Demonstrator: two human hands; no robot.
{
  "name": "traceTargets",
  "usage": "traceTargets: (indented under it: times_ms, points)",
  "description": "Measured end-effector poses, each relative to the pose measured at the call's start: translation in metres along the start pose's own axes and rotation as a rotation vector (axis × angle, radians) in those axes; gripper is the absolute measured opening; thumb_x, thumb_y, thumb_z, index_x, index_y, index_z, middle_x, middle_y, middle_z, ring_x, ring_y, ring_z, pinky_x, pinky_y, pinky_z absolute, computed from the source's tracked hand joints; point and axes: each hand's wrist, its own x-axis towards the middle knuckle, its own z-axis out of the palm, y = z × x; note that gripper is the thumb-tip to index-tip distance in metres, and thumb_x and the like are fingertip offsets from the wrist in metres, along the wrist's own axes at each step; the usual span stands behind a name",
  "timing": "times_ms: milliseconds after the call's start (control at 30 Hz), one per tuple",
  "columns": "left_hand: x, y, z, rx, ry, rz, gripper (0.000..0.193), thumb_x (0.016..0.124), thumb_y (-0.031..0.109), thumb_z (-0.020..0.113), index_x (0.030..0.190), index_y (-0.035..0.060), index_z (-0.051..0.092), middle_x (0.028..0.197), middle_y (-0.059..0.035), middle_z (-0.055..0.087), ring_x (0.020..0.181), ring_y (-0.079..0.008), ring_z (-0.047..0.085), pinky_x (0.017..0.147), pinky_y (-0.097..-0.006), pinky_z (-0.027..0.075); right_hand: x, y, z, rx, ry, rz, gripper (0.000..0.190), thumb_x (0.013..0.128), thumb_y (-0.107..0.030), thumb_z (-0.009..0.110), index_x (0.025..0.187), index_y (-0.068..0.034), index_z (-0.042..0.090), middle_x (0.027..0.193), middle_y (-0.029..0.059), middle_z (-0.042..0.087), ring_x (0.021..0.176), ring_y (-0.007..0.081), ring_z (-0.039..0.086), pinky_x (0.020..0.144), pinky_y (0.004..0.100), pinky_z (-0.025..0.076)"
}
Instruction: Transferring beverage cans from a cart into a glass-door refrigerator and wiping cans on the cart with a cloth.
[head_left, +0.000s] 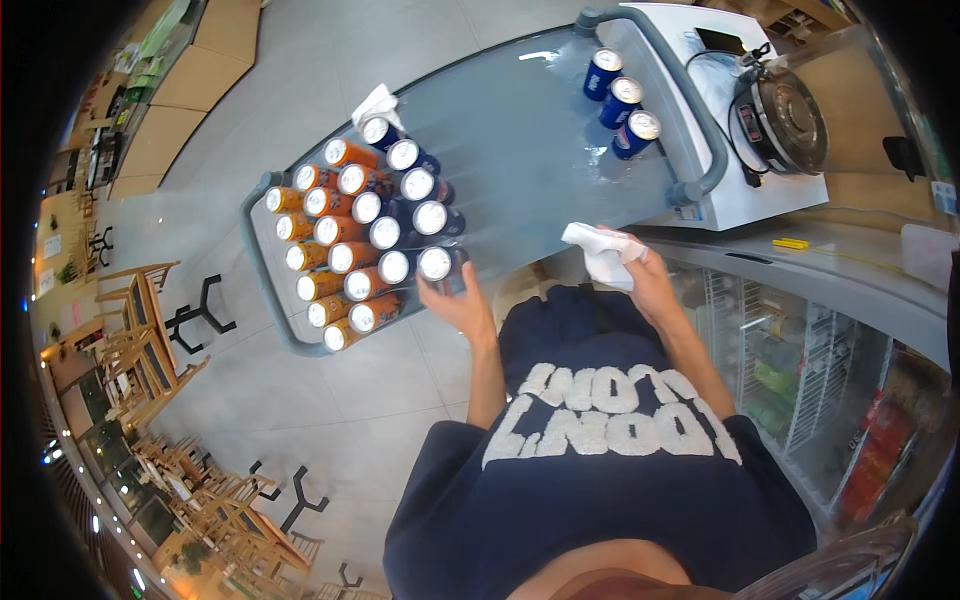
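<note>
My left hand (463, 306) is around a blue drink can (435, 264), thumb on one side and fingers on the other. This can stands at the near end of a row of blue cans (430, 217) on a grey cart (517, 142). Beside them are several orange cans (351, 257) and yellow-orange cans (306, 256), all upright at the cart's left end. My right hand (651, 281) grips a crumpled white cloth or tissue (606, 251) beside the cart's near edge.
Three blue cans (619, 102) stand near the cart's right handle (697, 112). Another crumpled white tissue (377, 105) lies at the far edge. An electric cooker (784, 120) sits on a white surface (795, 195). A glass-door refrigerator (787, 352) is at my right; wooden chairs (142, 345) are leftward.
</note>
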Motion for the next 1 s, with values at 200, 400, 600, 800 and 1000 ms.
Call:
traceTargets:
  times_ms: [200,400,600,800,1000]
  points:
    - [-0.047,0.029,0.010,0.283,-0.150,0.357,0.057,0.086,0.014,0.084,0.133,-0.0025,0.058,0.123,-0.0183,0.064,0.114,-0.0339,0.061,0.100,-0.0460,0.047,0.009,-0.023,-0.032,0.122,0.162,0.053,0.041,0.109,-0.015,0.053,0.147,0.001,0.056,0.133,0.0087,0.068,0.117,0.0138,0.065,0.101,0.0297,0.052]
    - [-0.056,0.071,0.181,-0.027,-0.599,0.365,0.070,0.079,0.019,0.091,0.139,0.0044,0.057,0.127,-0.0149,0.061,0.121,-0.0303,0.061,0.097,-0.0429,0.053,0.010,-0.059,-0.076,0.193,0.215,0.012,0.043,0.107,-0.021,0.061,0.144,0.002,0.056,0.131,0.0104,0.068,0.117,0.0173,0.067,0.101,0.0323,0.054]
    - [-0.064,0.091,0.294,-0.022,-0.530,0.527,0.079,0.075,0.023,0.094,0.139,0.0026,0.054,0.130,-0.0180,0.061,0.122,-0.0376,0.059,0.102,-0.0466,0.050,-0.004,-0.079,-0.114,0.179,0.354,-0.001,0.039,0.108,-0.018,0.057,0.143,0.002,0.055,0.133,0.0125,0.066,0.122,0.0218,0.065,0.106,0.0374,0.051]
    - [-0.050,0.079,0.291,-0.179,-0.623,0.433,0.071,0.080,0.020,0.091,0.138,0.0006,0.054,0.127,-0.0165,0.063,0.115,-0.0360,0.065,0.097,-0.0436,0.055,0.006,-0.080,-0.119,0.142,0.328,-0.004,0.039,0.109,-0.017,0.056,0.143,0.001,0.055,0.134,0.0126,0.066,0.123,0.0215,0.065,0.107,0.0371,0.051]
    - [-0.053,0.079,0.208,-0.757,-0.895,-0.490,0.058,0.097,0.025,0.075,0.143,0.0020,0.048,0.126,-0.0170,0.066,0.108,-0.0285,0.071,0.094,-0.0401,0.059,0.050,-0.076,-0.082,-0.244,0.230,-0.258,0.041,0.103,-0.002,0.052,0.143,0.002,0.058,0.144,0.0148,0.062,0.127,0.0188,0.062,0.106,0.0318,0.050]
